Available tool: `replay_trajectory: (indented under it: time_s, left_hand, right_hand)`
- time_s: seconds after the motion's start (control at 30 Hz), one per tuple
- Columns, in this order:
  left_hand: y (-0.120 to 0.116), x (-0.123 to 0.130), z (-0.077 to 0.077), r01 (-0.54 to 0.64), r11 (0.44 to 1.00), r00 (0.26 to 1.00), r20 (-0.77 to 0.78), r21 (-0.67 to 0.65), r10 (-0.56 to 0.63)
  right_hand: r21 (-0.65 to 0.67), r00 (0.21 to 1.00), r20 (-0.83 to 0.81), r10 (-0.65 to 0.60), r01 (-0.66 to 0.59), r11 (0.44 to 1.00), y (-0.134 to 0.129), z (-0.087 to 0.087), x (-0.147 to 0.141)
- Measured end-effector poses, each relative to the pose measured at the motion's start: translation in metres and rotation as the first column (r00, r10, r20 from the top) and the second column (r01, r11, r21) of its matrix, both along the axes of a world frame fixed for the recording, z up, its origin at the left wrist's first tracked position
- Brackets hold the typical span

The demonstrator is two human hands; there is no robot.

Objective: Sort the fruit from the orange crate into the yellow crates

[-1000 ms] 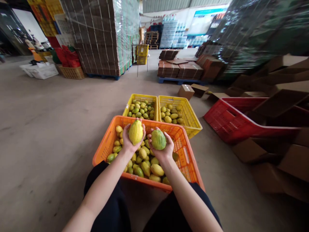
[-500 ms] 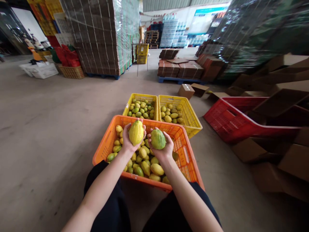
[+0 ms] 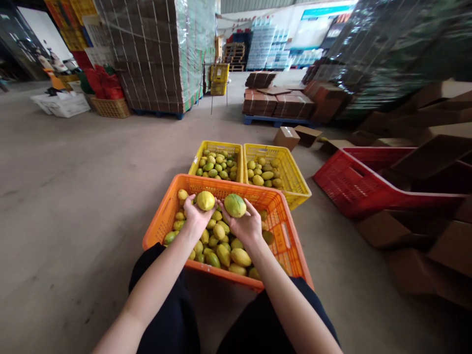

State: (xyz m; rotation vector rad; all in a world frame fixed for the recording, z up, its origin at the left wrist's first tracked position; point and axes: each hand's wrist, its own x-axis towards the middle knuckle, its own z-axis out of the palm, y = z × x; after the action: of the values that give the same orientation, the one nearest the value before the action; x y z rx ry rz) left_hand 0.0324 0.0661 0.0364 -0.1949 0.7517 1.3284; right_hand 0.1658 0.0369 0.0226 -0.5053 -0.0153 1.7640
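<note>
Cupped from below in my left hand (image 3: 196,216) is a yellow lemon (image 3: 205,200). My right hand (image 3: 247,223) grips a larger green-and-yellow lemon (image 3: 235,205), thumb on its right side. The two hands are close together, fingertips nearly touching, above an orange plastic crate (image 3: 283,231). Many yellow and green lemons (image 3: 223,255) lie loose in that crate, partly hidden by my hands and forearms. The crate stands between my knees.
Directly behind the orange crate are a left yellow crate (image 3: 242,164) and a right yellow crate (image 3: 295,172), both holding similar fruit. A red crate (image 3: 342,182) with cardboard boxes (image 3: 383,228) stands right. Wrapped pallet stacks (image 3: 147,59) rise farther back.
Both lemons have turned in my hands, the yellow one from upright to lying more end-on. The hands have drawn nearer each other, and the right lemon has shifted left and up.
</note>
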Motion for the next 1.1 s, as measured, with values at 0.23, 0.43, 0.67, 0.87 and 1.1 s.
replay_trajectory:
  time_s: [0.23,0.43,0.67,0.87,1.1]
  left_hand:
    - [-0.004,-0.002,0.007,-0.064,0.998,0.998,-0.016,-0.022,0.064]
    - [-0.004,-0.004,0.007,-0.032,0.999,0.999,0.025,-0.041,0.033]
    - [-0.006,-0.002,0.011,0.109,0.985,0.972,0.196,0.131,-0.133]
    - [-0.015,-0.004,0.02,0.273,0.857,0.93,0.109,0.436,-0.351]
    - [-0.018,-0.011,0.007,0.364,0.745,0.916,-0.073,0.559,-0.393]
  right_hand:
    - [-0.051,1.0,0.028,0.002,0.0,0.999,0.004,-0.002,-0.002]
    - [-0.074,0.998,0.059,-0.011,0.016,0.997,0.006,-0.004,-0.002]
    - [-0.005,0.997,0.082,0.007,-0.006,1.0,0.001,-0.008,0.004]
    - [0.27,0.993,0.117,0.012,-0.044,0.962,-0.004,0.001,0.004]
    - [0.425,0.982,0.128,0.139,-0.181,0.887,-0.009,0.001,0.008]
